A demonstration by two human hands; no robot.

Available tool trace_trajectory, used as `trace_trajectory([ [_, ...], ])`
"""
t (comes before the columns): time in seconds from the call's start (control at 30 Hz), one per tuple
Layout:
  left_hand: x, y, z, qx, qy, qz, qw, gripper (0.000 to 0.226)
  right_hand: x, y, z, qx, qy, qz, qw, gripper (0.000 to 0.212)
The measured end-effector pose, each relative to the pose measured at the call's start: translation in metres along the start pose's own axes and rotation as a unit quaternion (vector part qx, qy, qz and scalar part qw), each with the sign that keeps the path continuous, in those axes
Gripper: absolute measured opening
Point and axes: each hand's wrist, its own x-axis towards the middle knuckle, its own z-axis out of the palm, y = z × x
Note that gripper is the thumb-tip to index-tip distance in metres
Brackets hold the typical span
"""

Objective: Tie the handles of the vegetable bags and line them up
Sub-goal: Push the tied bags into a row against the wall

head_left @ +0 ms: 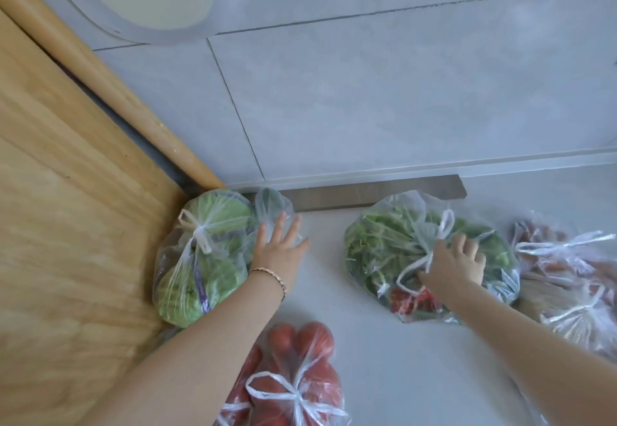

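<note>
Against the wooden door panel point(66, 225), in the corner by the tiled wall point(367, 98), sits the clear plastic bag of pale green cabbage point(203, 255), handles already knotted in a bow on top. Left hand point(278, 245) is flat and open, fingers spread, palm pressing the bag's right flank. Looks like a push to seat it in the corner as the start of the row, not a grip.

Right hand point(450, 265) is closed on the knotted white handles of the clear bag of dark leafy greens with red chillies point(430, 258). Holding it by the knot makes sense: it's the only firm point on a floppy bag, good for dragging or lifting.

That bag lies well apart from the cabbage bag, bare grey floor point(327, 292) between them. Judging by the gap, the likely next step is to bring it left to close the line.

Clear bag of red tomatoes point(300, 375) is near the bottom edge, tied, out of line with the others. More tied bags of reddish-brown produce point(567, 278) bunch at the right edge; contents too blurred to name.

All visible handles look tied, so what remains is mostly lining up. Risk: thin plastic may tear if pulled hard by the knot.
</note>
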Motion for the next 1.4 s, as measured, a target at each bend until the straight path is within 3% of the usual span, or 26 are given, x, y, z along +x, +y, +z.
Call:
trace_trajectory([
  [0.1,0.014,-0.007,0.002,0.053,-0.081,-0.004,0.995,0.053,0.011,0.007,-0.002,-0.004,0.074,-0.067,0.995,0.041],
  [0.2,0.021,-0.015,0.004,0.069,-0.118,-0.029,0.990,0.053,0.017,0.008,-0.014,0.029,0.077,-0.154,0.985,0.026],
  [0.27,0.021,-0.019,0.006,0.077,-0.124,-0.030,0.989,0.055,0.017,0.006,-0.027,0.070,0.035,-0.170,0.982,0.017],
  [0.4,0.021,-0.029,0.009,0.079,-0.140,-0.048,0.986,0.056,0.018,-0.002,-0.056,0.197,-0.074,-0.134,0.968,0.034],
  [0.47,0.022,-0.037,0.011,0.087,-0.146,-0.053,0.984,0.059,0.011,-0.012,-0.073,0.370,-0.049,-0.105,0.922,0.038],
  [0.57,0.025,-0.042,0.016,0.090,-0.136,-0.061,0.985,0.061,0.001,-0.035,-0.093,0.579,0.016,-0.011,0.815,0.038],
  [0.63,0.025,-0.044,0.017,0.089,-0.123,-0.061,0.987,0.055,-0.005,-0.059,-0.101,0.655,0.035,0.027,0.754,0.037],
  [0.7,0.024,-0.047,0.018,0.083,-0.110,-0.055,0.989,0.051,-0.012,-0.089,-0.098,0.683,0.046,0.036,0.728,0.035],
  [0.83,0.019,-0.053,0.021,0.052,-0.091,-0.050,0.993,0.048,-0.024,-0.144,-0.069,0.655,-0.030,0.061,0.753,0.030],
  [0.93,0.017,-0.055,0.020,0.039,-0.081,-0.048,0.995,0.049,-0.033,-0.165,-0.046,0.560,-0.139,-0.028,0.816,0.013],
  [0.97,0.015,-0.058,0.020,0.034,-0.078,-0.048,0.995,0.048,-0.036,-0.167,-0.041,0.543,-0.146,-0.061,0.824,0.016],
  [1.03,0.013,-0.061,0.022,0.028,-0.073,-0.047,0.996,0.049,-0.046,-0.159,-0.037,0.526,-0.075,-0.087,0.843,0.026],
  [1.1,0.011,-0.062,0.023,0.030,-0.067,-0.048,0.996,0.050,-0.042,-0.143,-0.025,0.497,0.057,-0.037,0.865,0.046],
  [1.13,0.010,-0.062,0.024,0.030,-0.062,-0.046,0.997,0.050,-0.035,-0.134,-0.018,0.491,0.058,0.001,0.869,0.060],
  [1.17,0.010,-0.062,0.025,0.032,-0.060,-0.043,0.997,0.049,-0.027,-0.125,-0.012,0.500,0.002,0.040,0.865,0.075],
  [1.23,0.008,-0.060,0.024,0.031,-0.055,-0.043,0.997,0.048,-0.012,-0.113,0.002,0.546,-0.147,0.084,0.821,0.097],
  [1.3,0.005,-0.059,0.025,0.022,-0.051,-0.044,0.997,0.047,-0.007,-0.113,0.013,0.570,-0.225,0.050,0.788,0.097],
  [1.4,0.003,-0.058,0.026,0.011,-0.041,-0.035,0.998,0.047,-0.006,-0.124,0.030,0.499,-0.241,-0.015,0.832,0.091],
])
